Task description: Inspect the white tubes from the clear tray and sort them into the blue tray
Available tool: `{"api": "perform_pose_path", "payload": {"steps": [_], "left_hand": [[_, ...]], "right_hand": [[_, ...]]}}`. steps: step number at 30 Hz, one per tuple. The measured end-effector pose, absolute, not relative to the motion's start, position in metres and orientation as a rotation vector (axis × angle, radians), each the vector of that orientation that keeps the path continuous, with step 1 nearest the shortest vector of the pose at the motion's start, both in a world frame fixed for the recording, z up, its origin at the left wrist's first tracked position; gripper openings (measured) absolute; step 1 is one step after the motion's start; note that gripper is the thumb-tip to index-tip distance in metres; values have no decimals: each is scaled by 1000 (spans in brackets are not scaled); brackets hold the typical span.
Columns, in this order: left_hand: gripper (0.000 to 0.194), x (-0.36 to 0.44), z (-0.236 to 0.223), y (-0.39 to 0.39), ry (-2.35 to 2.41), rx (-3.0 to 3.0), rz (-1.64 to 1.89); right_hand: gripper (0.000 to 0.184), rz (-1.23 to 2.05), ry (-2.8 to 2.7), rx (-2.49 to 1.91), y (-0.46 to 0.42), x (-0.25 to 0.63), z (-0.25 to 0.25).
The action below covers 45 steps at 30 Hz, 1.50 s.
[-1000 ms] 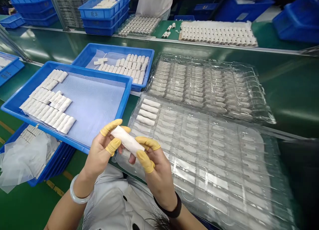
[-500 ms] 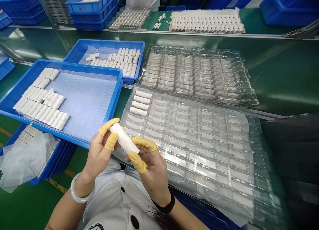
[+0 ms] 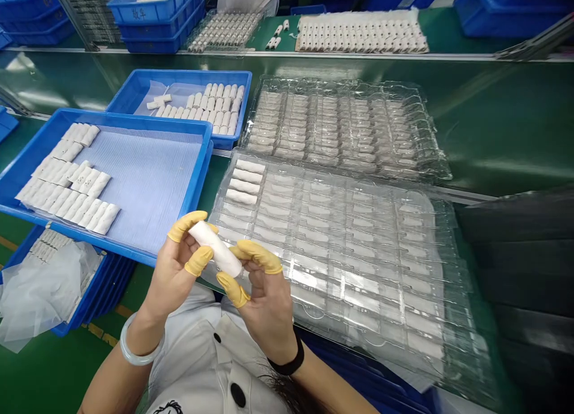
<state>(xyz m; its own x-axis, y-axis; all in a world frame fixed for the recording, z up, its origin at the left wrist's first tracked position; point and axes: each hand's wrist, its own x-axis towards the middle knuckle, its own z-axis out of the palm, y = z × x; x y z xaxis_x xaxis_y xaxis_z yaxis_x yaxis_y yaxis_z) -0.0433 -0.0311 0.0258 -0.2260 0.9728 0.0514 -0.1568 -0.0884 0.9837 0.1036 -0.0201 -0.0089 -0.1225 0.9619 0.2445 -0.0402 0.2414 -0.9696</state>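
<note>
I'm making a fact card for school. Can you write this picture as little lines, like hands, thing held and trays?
Left hand: gripping a white roll
Right hand: around its other end; touch unclear
Finger covers: yellow, both hands
Blue tray beside left hand: white rolls on its left side
Nearer clear tray: four white rolls, far left corner

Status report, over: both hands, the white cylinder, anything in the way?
Left hand: gripping white cylinder near upper end. Right hand: at lower end, firm contact unclear. Cylinder: slanted, held up. Nothing seen blocking.

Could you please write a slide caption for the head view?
White cylinder between left hand and right hand, near a clear plastic tray.
</note>
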Motion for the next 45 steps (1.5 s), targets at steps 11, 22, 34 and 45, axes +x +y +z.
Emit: {"api": "perform_pose_path", "payload": {"steps": [11, 22, 34, 45], "left_hand": [[40, -45, 17, -30, 1135, 949, 1495], [40, -48, 12, -30, 1083, 923, 1505], [34, -51, 10, -31, 1093, 1067, 1522], [38, -50, 9, -29, 1074, 1046, 1527]], "right_hand": [[33, 1397, -1285, -999, -10, 111, -3], [39, 1154, -1422, -982, -13, 111, -11], [25, 1423, -1311, -948, -5, 112, 6], [46, 1098, -1503, -867, -9, 108, -7]]}}
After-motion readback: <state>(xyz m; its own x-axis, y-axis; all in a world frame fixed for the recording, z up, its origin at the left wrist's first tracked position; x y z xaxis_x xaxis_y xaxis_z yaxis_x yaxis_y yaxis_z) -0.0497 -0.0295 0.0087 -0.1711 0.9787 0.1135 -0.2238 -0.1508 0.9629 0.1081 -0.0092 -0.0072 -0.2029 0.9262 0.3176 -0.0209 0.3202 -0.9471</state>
